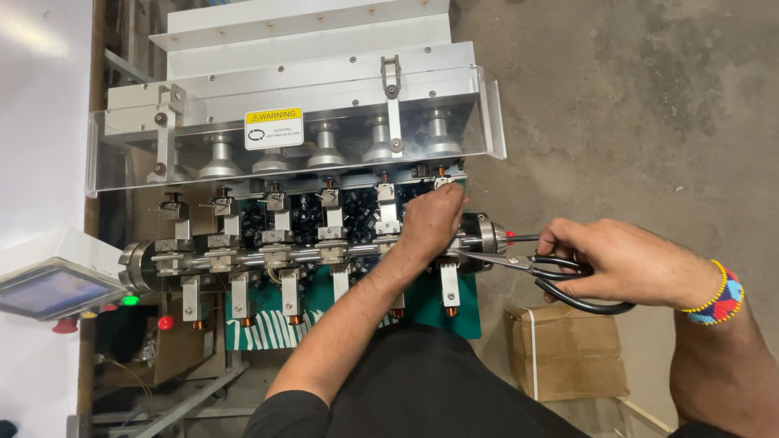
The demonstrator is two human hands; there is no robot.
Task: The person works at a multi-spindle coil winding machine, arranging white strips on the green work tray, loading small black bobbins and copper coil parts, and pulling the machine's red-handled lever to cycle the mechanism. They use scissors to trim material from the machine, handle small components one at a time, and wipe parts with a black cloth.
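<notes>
— What were the hands doing when you looked over?

— Seen from the head camera, the left hand [432, 217] was reaching across onto the right end of the winding machine [308, 243]. Its fingers were curled down over the shaft [268, 258] and the last clamp there; I couldn't tell whether they pinched anything.

— And the other one?

— The right hand [629, 261] was gripping a pair of black-handled scissors [535, 272], fingers through the loops. The blades were slightly parted and pointed left, their tips just beside the left hand, near the round end cap [487, 234] of the shaft.

— What else stood about?

— A clear plastic guard [292, 154] hung over the far row of silvery spindles, with a yellow-and-white label on it. Small copper-tipped holders ran along the near edge. At the left sat a tilted control screen [49, 288] with a green lamp [129, 301] and a red lamp [165, 323] nearby. A cardboard box [564, 353] lay on the concrete floor [633, 105], near and to the right of the machine.
</notes>
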